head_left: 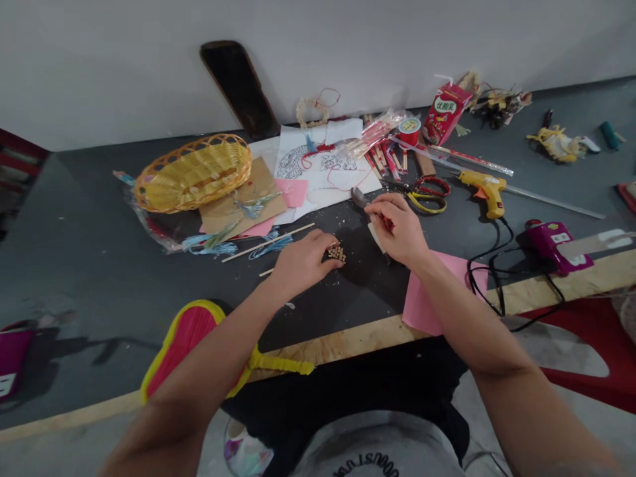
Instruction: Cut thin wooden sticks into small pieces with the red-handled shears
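Observation:
My left hand [309, 260] rests low over the dark tabletop, its thumb and fingers curled around a small cluster of short tan pieces [336, 254]. Whether these are beads or cut stick ends is too small to tell. To its right, my right hand [400, 228] is closed in a pinch; what lies between the fingertips is hidden. A pale strip [376, 237] shows just below those fingers. Beyond them lie scissors with red and yellow handles [428, 203], partly covered by the hand. Thin wooden sticks [268, 242] and blue tassels [271, 247] lie left of my left hand.
A yellow woven basket [193, 173] stands back left near a phone [241, 89] leaning on the wall. A yellow glue gun [489, 192], its black cable [489, 265] and pink paper [430, 301] are on the right. A pink-and-yellow fan-shaped piece [183, 338] overlaps the front edge.

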`<state>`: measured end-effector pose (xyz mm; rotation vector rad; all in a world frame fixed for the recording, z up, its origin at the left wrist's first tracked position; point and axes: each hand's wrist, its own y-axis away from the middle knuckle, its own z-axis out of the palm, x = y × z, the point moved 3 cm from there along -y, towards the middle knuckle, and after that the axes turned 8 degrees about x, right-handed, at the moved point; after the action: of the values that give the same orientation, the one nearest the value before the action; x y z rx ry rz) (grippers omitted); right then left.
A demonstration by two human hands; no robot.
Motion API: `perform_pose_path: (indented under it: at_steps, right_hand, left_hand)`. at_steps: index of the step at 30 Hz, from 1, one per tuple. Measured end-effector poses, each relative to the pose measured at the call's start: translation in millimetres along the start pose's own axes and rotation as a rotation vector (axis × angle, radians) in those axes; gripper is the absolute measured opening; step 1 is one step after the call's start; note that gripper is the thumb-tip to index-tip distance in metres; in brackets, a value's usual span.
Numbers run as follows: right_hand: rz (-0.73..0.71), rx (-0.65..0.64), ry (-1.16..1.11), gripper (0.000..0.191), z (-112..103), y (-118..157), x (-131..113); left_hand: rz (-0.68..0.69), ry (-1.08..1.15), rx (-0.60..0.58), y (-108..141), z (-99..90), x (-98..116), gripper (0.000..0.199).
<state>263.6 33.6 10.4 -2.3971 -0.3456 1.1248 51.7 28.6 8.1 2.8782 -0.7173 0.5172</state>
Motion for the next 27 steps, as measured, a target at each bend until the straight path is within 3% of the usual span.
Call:
perform_pose_path:
  at_steps: [4, 9, 13, 18, 21, 24, 27]
  right_hand:
    - [-0.009, 0.025, -0.025, 0.022, 0, 0, 1]
    - [-0.017, 0.028, 0.0, 0.022, 0, 0, 3]
    - [0.023, 0.05, 0.113, 0.022, -7, -3, 9]
    - [0.199, -0.179, 0.465, 0.016, -15, -4, 15]
    - [0.305, -0.325, 0.565, 0.024, -16, -1, 13]
    - [0.345, -0.371, 0.614, 0.036, -14, -1, 11]
    - [0.376, -0.343, 0.586, 0.028, -12, -2, 13]
  left_hand:
    - [-0.017, 0.057, 0.078, -1, -2.9, -5, 0.027]
    - [-0.088, 0.118, 0.177, 7, -20.9, -25, 0.038]
    - [-0.072, 0.155, 0.342, 18, -29.7, -36, 0.046]
    - [-0.033, 0.149, 0.611, 25, -27.7, -41, 0.039]
    - [-0.012, 0.147, 0.699, 27, -24.2, -42, 0.037]
    - [0.031, 0.129, 0.75, 30, -21.5, -42, 0.035]
    - [0.103, 0.12, 0.776, 32, -19.0, -39, 0.032]
